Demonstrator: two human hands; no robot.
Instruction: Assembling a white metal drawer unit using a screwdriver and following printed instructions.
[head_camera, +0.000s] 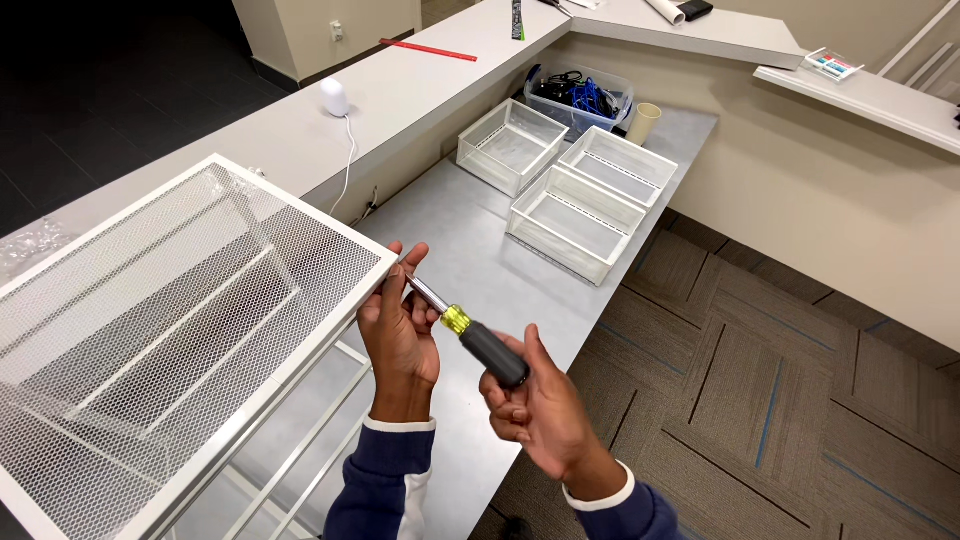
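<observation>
The right hand (545, 410) grips a screwdriver (470, 332) by its black handle (yellow collar), while the left hand (400, 325) pinches the shaft against a white mesh rack (180, 320)

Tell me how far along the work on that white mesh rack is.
Done: the white mesh rack stands framed, its top panel on. In hand: the right hand grips the screwdriver by its black handle, while the left hand steadies the shaft at the rack's corner. Left: three white mesh baskets sit apart on the grey counter, not yet in the rack.
</observation>
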